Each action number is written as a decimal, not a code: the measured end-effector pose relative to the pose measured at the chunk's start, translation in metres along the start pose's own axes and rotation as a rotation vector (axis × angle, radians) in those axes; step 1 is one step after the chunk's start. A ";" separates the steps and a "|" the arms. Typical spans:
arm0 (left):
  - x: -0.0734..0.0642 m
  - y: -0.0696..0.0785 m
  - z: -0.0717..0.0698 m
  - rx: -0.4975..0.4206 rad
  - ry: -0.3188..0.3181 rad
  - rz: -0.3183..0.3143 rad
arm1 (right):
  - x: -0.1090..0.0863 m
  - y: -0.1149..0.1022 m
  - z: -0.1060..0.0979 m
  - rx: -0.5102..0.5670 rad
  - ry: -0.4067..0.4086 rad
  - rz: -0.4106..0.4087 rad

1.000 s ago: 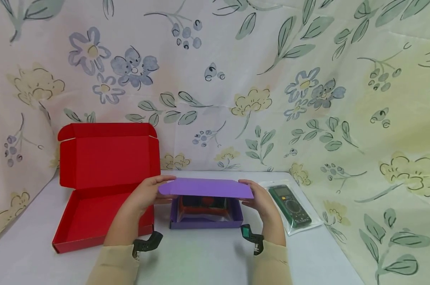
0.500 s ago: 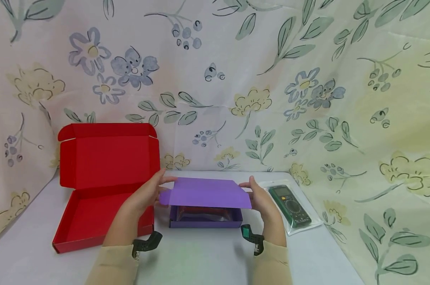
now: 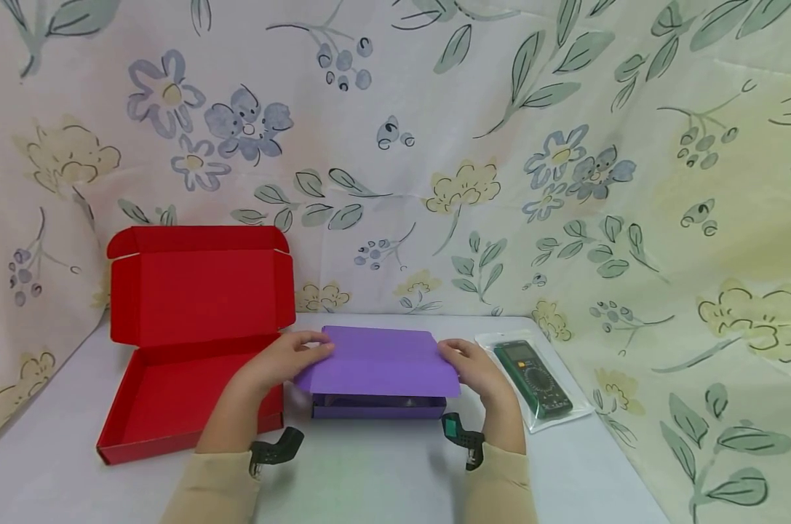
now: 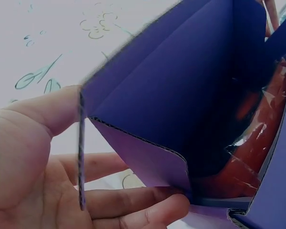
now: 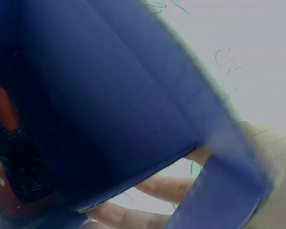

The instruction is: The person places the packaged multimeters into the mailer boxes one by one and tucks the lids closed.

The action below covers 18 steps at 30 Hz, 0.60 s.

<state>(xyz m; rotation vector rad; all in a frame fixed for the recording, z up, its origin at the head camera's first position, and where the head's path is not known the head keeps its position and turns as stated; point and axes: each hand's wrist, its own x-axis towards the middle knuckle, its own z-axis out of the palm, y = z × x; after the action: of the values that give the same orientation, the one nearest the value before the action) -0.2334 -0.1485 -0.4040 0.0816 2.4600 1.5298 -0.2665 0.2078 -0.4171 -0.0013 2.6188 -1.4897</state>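
A purple cardboard box (image 3: 378,412) sits at mid-table in the head view, its lid (image 3: 382,360) hinged at the back and tilted partway down. My left hand (image 3: 279,362) grips the lid's left edge, and in the left wrist view fingers (image 4: 155,204) lie along its side flap (image 4: 155,160). At the right edge my right hand (image 3: 472,365) grips the lid, with fingers (image 5: 169,187) beside the side flap in the right wrist view. Inside the box a red and black device (image 4: 243,171) in clear plastic shows from the left wrist; the lid mostly hides it from above.
An open red cardboard box (image 3: 172,415) stands at the left, its lid (image 3: 205,295) raised. To the right lies a green-edged multimeter (image 3: 534,378) in a clear plastic bag (image 3: 581,407). Floral cloth (image 3: 395,182) hangs behind the white table (image 3: 362,473).
The purple lid's front edge has come down over the box, covering most of the device. Both hands have shifted from spread fingers beside the lid to fingers over its side edges.
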 end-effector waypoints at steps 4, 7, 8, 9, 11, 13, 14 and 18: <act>0.001 0.000 0.002 0.058 -0.017 0.017 | -0.001 -0.001 0.002 -0.006 -0.024 -0.014; 0.001 0.000 0.003 0.118 -0.024 0.031 | -0.001 -0.001 0.003 -0.001 -0.032 -0.028; 0.001 0.001 0.004 0.135 -0.025 0.034 | -0.002 -0.002 0.003 -0.007 -0.033 -0.031; 0.000 0.002 0.005 0.152 -0.025 0.035 | -0.002 -0.002 0.003 -0.010 -0.034 -0.033; -0.001 0.003 0.006 0.177 -0.024 0.035 | -0.002 -0.001 0.003 -0.018 -0.039 -0.033; -0.003 0.005 0.007 0.184 -0.022 0.028 | -0.003 -0.002 0.003 -0.036 -0.047 -0.033; -0.004 0.006 0.008 0.181 -0.019 0.018 | -0.003 -0.002 0.003 -0.048 -0.055 -0.030; -0.009 0.009 0.009 0.178 -0.040 -0.007 | -0.007 -0.003 0.000 -0.108 -0.115 -0.035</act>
<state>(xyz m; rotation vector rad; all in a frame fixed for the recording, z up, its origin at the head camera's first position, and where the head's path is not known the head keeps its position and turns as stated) -0.2228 -0.1378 -0.3978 0.1328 2.5557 1.2908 -0.2602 0.2060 -0.4136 -0.1401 2.6153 -1.3154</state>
